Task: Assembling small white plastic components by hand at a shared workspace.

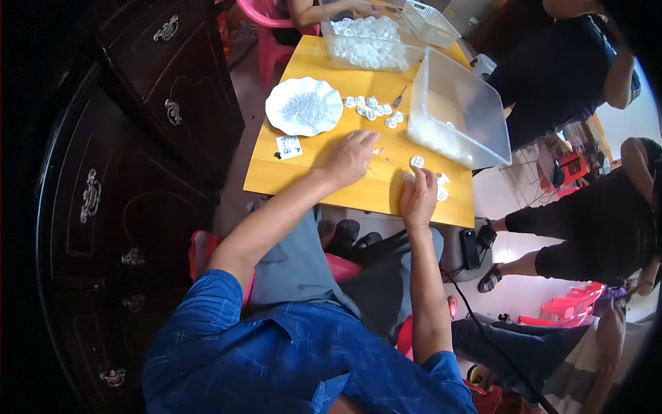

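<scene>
My left hand [350,160] is over the yellow table, its fingers stretched out to the right beside a few tiny metal pieces [378,150]. My right hand [418,197] rests near the front edge with its fingers slightly apart. A white round plastic piece [416,161] lies just beyond its fingertips, and more white pieces [442,188] are at its right side. Farther back, a loose group of white round pieces [372,109] lies beside a small screwdriver [400,96]. The undersides of my fingers are hidden.
A scalloped white plate [274,103] of small clear parts stands at left, near a white card [289,146]. A clear bin [493,103] holding white pieces stands at right; another full bin [331,58] is behind. People are across and to the right. Dark cabinets [145,138] line the left.
</scene>
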Demonstrator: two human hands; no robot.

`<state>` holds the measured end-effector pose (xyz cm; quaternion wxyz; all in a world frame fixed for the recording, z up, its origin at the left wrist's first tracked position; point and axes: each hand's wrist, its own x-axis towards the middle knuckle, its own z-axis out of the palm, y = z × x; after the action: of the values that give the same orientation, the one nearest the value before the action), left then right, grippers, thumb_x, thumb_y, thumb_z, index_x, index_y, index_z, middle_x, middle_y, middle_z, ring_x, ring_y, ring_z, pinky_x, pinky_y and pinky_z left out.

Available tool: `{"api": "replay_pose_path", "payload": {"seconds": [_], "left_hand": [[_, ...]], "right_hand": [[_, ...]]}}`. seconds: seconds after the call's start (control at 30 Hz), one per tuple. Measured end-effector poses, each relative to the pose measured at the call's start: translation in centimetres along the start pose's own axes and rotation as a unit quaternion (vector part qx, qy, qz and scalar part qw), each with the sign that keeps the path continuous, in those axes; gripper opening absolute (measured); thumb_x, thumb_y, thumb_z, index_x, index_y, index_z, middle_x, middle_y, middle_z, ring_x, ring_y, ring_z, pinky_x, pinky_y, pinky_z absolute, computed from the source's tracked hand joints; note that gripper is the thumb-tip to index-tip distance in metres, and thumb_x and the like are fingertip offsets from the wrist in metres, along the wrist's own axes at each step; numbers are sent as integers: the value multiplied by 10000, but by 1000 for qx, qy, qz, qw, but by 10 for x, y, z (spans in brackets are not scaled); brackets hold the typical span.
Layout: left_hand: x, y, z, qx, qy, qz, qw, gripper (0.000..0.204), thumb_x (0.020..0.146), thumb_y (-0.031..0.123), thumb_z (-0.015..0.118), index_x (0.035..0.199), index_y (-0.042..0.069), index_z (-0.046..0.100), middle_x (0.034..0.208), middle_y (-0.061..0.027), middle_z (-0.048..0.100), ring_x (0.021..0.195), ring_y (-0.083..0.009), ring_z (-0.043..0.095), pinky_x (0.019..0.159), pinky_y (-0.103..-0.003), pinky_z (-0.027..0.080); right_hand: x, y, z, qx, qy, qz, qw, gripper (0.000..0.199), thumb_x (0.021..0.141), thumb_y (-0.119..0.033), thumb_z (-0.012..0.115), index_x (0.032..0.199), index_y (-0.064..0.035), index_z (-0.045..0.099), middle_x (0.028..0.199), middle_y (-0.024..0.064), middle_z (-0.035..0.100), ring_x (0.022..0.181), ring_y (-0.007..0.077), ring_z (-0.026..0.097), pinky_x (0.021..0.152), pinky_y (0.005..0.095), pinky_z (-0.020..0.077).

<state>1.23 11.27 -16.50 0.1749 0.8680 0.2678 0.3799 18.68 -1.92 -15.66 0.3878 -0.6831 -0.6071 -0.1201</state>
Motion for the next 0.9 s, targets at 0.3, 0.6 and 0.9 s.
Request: {"api": "replay_pose_path", "payload": {"seconds": [0.3, 0.6, 0.9], "left_hand": [[51, 21, -25, -70, -11, 3, 997, 434, 882, 113, 605, 1301, 4, 588, 1249, -243, 619, 1194, -420, 564, 1016, -463, 468], [-49, 13, -50, 21, -71, 77, 994, 146, 832, 106, 673, 952, 36, 717, 939, -128, 618, 929, -331, 600, 821, -430, 503], [-48, 15, -38, -1, -65, 64, 996, 143, 838, 99, 693, 964, 31, 692, 928, -126, 611, 934, -330, 614, 830, -423, 508]], "right_hand": [[-20, 56, 6, -37, -48, -17, 998, 184, 838, -13, 616, 1015, -32, 661, 984, 186, 656, 939, 375, 632, 836, 460, 520], [-7, 14, 26, 9, 22, 1, 1000, 159, 794, -10, 588, 944, -54, 619, 935, 177, 591, 901, 397, 603, 766, 477, 513], [-13, 14, 3, -18, 8, -3, 1000, 171, 872, -58, 645, 1039, -30, 664, 971, 177, 623, 912, 387, 611, 798, 459, 506]]}}
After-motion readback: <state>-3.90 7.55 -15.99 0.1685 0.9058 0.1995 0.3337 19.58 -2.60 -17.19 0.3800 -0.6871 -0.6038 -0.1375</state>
